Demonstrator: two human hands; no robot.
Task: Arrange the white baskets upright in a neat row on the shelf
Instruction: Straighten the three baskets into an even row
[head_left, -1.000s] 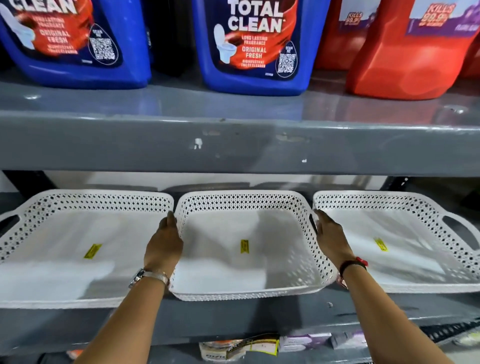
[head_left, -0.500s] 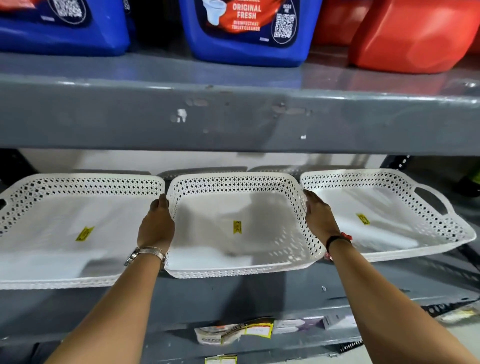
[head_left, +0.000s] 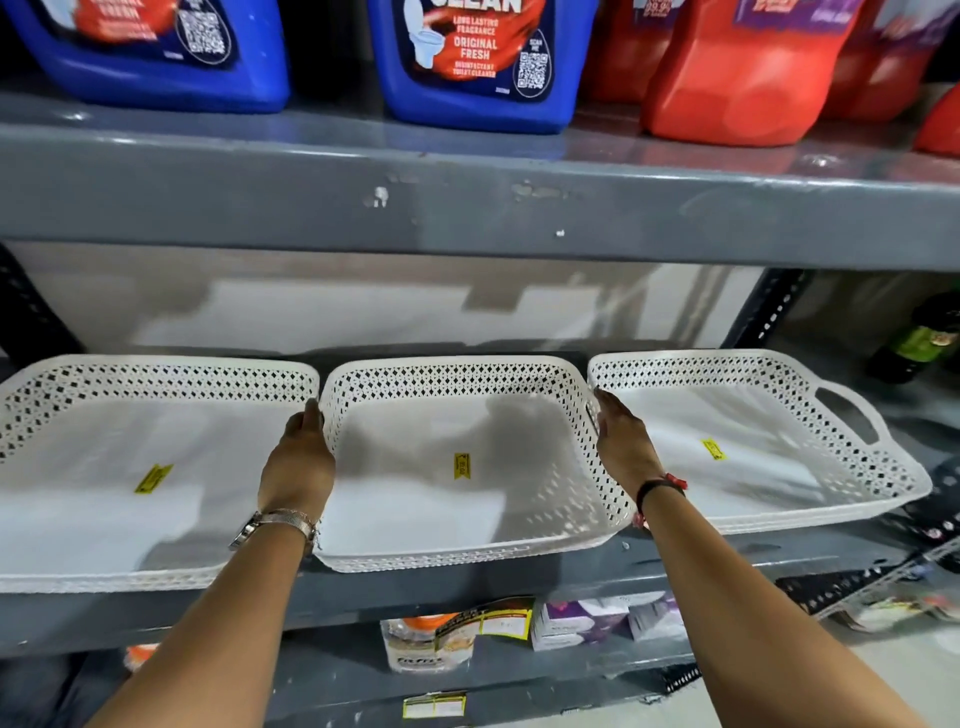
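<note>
Three white perforated baskets stand upright side by side on the grey shelf (head_left: 675, 566). The left basket (head_left: 104, 493) and the right basket (head_left: 769, 447) flank the middle basket (head_left: 457, 509). Each has a yellow sticker on its floor. My left hand (head_left: 298, 467) grips the middle basket's left wall, and my right hand (head_left: 621, 444) grips its right wall. The middle basket's front edge overhangs the shelf edge a little. The fingertips of both hands are hidden behind the basket walls.
Blue cleaner jugs (head_left: 478, 62) and red jugs (head_left: 743, 78) stand on the upper shelf (head_left: 467, 208). A dark green bottle (head_left: 919, 338) stands at the far right. Packets and boxes (head_left: 519, 629) lie on the shelf below.
Both hands stay on the middle basket's sides. The view has shifted, and the baskets now sit lower in it; the middle basket looks slightly farther back on the shelf.
</note>
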